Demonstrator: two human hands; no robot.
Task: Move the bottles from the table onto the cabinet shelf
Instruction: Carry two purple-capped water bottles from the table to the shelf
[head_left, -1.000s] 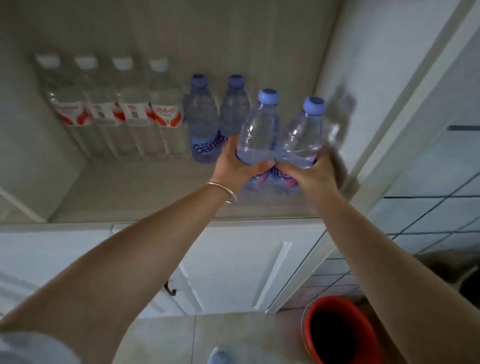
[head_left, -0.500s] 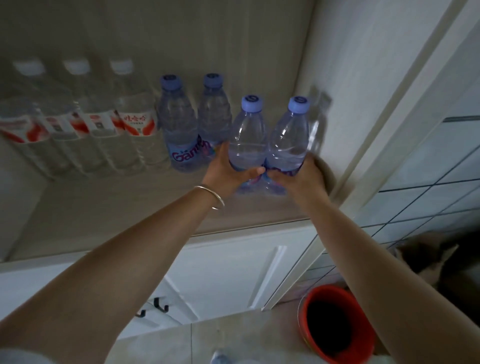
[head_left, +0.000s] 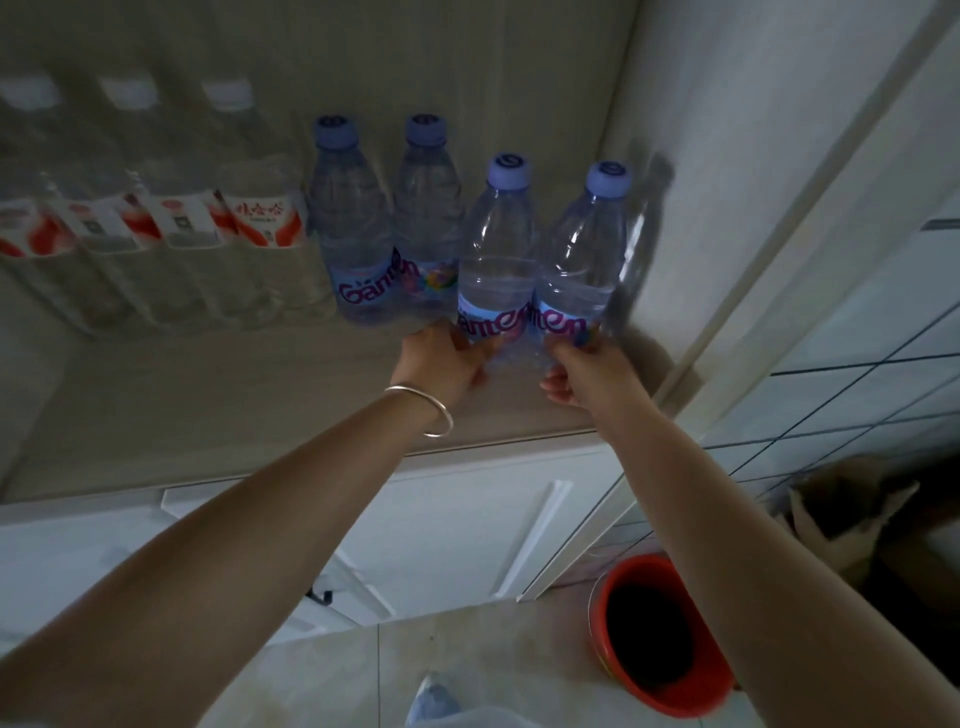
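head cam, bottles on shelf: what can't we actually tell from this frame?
- Bases of the two front bottles, head view: left hand and right hand cover them, so seated or lifted is unclear.
- Red-label bottles at left: blurred, count unsure.
- The table: out of frame.

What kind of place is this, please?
Probably a home kitchen or storage corner: a built-in cabinet shelf lined with water bottles, white cupboard doors below, a tiled wall.

Shelf contents: four blue-capped water bottles (head_left: 358, 228), four white-capped red-labelled bottles (head_left: 265, 228); floor: one red bucket (head_left: 657, 639)
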